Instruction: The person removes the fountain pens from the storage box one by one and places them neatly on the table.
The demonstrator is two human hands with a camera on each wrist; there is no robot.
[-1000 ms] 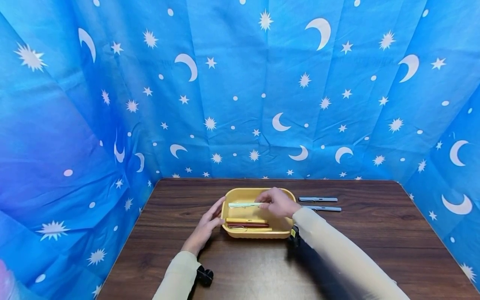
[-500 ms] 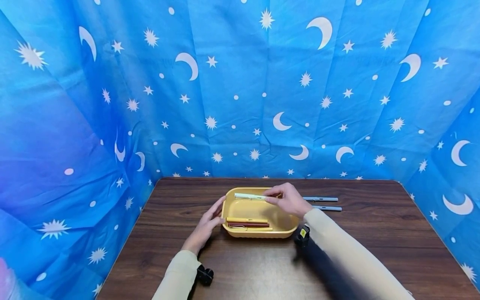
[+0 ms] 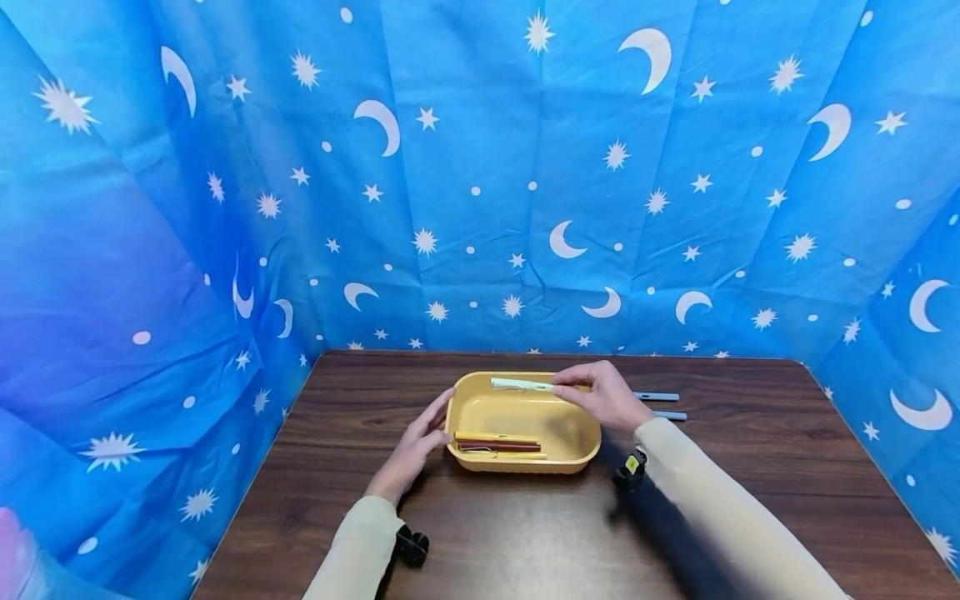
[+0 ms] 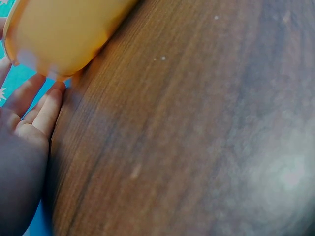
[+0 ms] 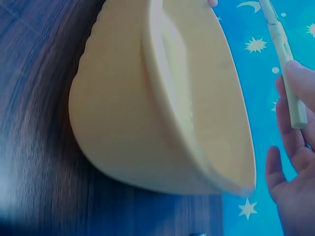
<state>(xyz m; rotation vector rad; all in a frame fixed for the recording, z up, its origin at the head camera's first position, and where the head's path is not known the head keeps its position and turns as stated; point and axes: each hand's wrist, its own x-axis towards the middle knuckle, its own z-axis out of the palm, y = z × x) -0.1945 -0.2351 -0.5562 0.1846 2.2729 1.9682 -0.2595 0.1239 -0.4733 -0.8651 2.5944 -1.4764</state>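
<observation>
A yellow plastic tray (image 3: 525,468) sits toward the back of the table. My left hand (image 3: 408,454) rests against its left end, fingers extended along the outer wall; the left wrist view shows the fingertips at the tray's side (image 4: 54,42). Between thumb and fingers, my right hand (image 3: 603,393) pinches a pale green pen (image 3: 517,385) with a clip, held level over the tray's back rim. The right wrist view shows the pen (image 5: 284,59) above and apart from the tray. Inside, along the front wall, lie a yellow pen (image 3: 480,436), a dark red pen (image 3: 510,447) and a second yellow pen (image 3: 528,456).
Two blue-grey pens, a back one (image 3: 660,397) and a front one (image 3: 671,415), lie on the table to the tray's right, partly hidden by my right hand. A blue curtain (image 3: 487,167) with moons and stars hangs behind the dark wooden table (image 3: 510,533).
My right hand has lifted the pale green pen from inside the tray and carried it back and to the right. My left hand has stayed at the tray's left end.
</observation>
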